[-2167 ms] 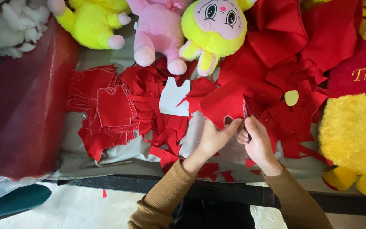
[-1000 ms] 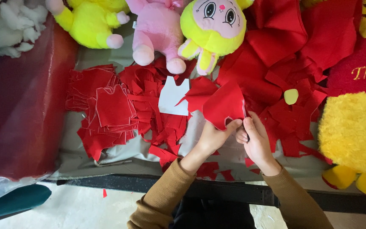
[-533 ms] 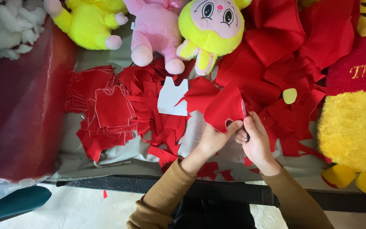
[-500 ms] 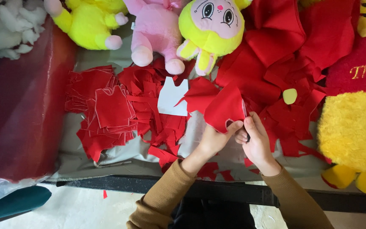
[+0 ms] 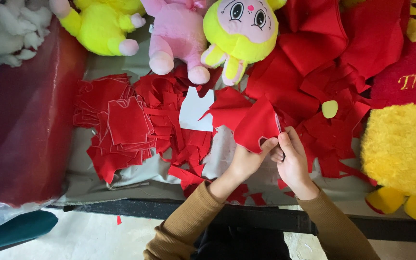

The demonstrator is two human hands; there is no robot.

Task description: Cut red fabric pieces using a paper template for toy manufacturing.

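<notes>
My left hand point(image 5: 245, 161) pinches the lower edge of a red fabric piece point(image 5: 256, 124) and holds it up over the table. My right hand point(image 5: 292, 161) is right beside it, closed on a pair of scissors point(image 5: 278, 126). Their thin blade runs up along the right edge of the piece; the handles are mostly hidden by my fingers. A white paper template point(image 5: 196, 108) lies flat just left of the held piece. Further left sits a stack of cut red pieces point(image 5: 126, 120) among loose red scraps point(image 5: 184, 144).
Plush toys line the back: a yellow one point(image 5: 104, 24), a pink one point(image 5: 176, 33) and a yellow-faced doll point(image 5: 241, 33). Red cloth point(image 5: 323, 48) is heaped at the back right, a big yellow plush point(image 5: 403, 154) at right. A red roll point(image 5: 25, 120) lies left, and the black table edge point(image 5: 121, 209) is near me.
Both hands stay in nearly the same place on the fabric. The held red piece has turned slightly as the scissors work along its edge.
</notes>
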